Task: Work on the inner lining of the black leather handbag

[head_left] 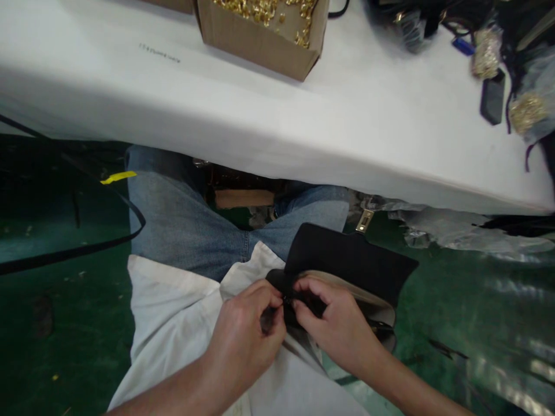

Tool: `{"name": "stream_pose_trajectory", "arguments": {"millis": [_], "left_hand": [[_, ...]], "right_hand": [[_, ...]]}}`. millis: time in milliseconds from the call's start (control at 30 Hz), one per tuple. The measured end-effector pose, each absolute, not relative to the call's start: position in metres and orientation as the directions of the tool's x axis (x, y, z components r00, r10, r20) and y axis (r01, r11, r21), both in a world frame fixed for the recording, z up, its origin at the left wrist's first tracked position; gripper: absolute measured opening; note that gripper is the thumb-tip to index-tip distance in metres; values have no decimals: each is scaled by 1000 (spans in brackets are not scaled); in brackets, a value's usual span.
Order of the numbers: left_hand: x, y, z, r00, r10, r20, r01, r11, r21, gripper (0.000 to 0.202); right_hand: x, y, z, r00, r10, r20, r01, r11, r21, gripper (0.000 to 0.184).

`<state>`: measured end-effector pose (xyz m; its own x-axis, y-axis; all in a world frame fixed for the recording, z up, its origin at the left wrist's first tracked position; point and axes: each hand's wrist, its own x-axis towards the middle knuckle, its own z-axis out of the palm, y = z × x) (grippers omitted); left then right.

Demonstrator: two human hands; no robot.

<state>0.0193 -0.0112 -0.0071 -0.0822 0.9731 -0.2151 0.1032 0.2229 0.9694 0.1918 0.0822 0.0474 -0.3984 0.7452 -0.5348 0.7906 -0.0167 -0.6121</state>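
Note:
A black bag (347, 257) with a beige lining lies on my lap, over my jeans and white shirt. My left hand (245, 335) is closed, its thumb and fingers pinching a small dark part at the bag's near edge. My right hand (336, 323) is closed too, gripping the same black edge from the right side, fingertips almost touching the left hand's. What sits between the fingertips is too small to make out.
A white table (303, 133) spans the view above my knees. On it stand a cardboard box (260, 40) of gold metal parts and, at the far right, black pieces and bags of gold hardware (526, 110). Green floor lies on both sides; a black strap (87, 248) hangs at left.

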Motion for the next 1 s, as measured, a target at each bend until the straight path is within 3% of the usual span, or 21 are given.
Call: {"name": "stream_pose_trajectory", "arguments": {"millis": [333,667,1000], "left_hand": [[18,-14,-12,-67,980,-187,53,191,980,16],[19,-8,-11,-65,983,-170,42,172,984,15],[17,-8,-16,-25,984,-179,78,180,981,15]], "right_hand": [[195,75,46,-369,770,-520,771,-58,-634,17],[196,68,40,-471,864,-175,757,295,-583,10],[191,66,43,-572,809,-133,728,427,-536,12]]}}
